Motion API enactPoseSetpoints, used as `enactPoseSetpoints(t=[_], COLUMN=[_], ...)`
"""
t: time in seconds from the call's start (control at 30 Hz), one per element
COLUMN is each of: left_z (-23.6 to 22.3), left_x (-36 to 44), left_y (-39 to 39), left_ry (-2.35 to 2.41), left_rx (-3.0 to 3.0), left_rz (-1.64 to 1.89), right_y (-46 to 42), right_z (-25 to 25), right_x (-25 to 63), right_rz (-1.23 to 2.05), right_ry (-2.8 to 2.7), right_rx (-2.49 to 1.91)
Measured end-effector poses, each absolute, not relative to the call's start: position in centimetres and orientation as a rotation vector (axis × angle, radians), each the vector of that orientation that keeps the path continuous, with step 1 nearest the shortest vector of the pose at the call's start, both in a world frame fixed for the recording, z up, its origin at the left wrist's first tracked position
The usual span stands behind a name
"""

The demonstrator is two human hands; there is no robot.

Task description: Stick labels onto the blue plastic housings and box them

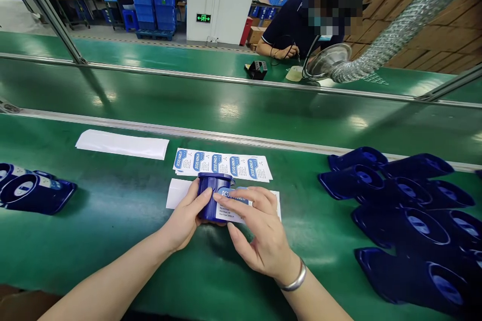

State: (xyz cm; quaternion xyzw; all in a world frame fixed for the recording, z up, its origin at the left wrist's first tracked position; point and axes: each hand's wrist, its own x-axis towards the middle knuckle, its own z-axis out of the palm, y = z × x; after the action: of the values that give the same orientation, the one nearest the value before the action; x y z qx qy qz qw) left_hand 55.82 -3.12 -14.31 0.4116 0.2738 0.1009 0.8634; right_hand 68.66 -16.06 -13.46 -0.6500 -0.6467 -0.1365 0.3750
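Note:
My left hand grips a dark blue plastic housing that stands on the green table in front of me. My right hand presses a blue-and-white label flat onto the housing's side with thumb and fingers. Just behind the housing lies a sheet of blue-and-white labels. A white backing strip lies under and beside the housing.
Several dark blue housings are heaped at the right. Two labelled ones lie at the left. A blank white strip lies far left. Beyond a steel rail runs a green conveyor belt; a person works opposite, beside a flexible duct.

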Motion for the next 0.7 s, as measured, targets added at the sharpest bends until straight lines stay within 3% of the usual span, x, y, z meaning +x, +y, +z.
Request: enactPoseSetpoints(t=[0.3, 0.4, 0.53, 0.63, 0.7], left_z=[-14.3, -14.4, -14.9, -15.1, -15.1], left_x=[55.8, 55.6, 55.5, 55.5, 55.6], left_y=[-2.4, -2.2, -2.4, -2.8, -3.1], left_ry=[0.59, 0.578, 0.556, 0.506, 0.473], left_rx=[0.775, 0.77, 0.828, 0.86, 0.879], left_rz=[0.333, 0.387, 0.426, 0.39, 0.353], right_y=[-17.1, -17.6, -16.7, -15.9, -15.7], right_z=[-13.5, -13.8, -14.3, -14.2, -14.0], right_x=[67.5, 68.2, 69.7, 70.1, 70.1], right_rz=[-0.413, -0.431, 0.072, 0.558, 0.669], right_ry=[-1.83, -1.648, -0.963, -0.794, -0.805], right_rx=[-1.491, -1.441, -1.66, -1.682, -1.657])
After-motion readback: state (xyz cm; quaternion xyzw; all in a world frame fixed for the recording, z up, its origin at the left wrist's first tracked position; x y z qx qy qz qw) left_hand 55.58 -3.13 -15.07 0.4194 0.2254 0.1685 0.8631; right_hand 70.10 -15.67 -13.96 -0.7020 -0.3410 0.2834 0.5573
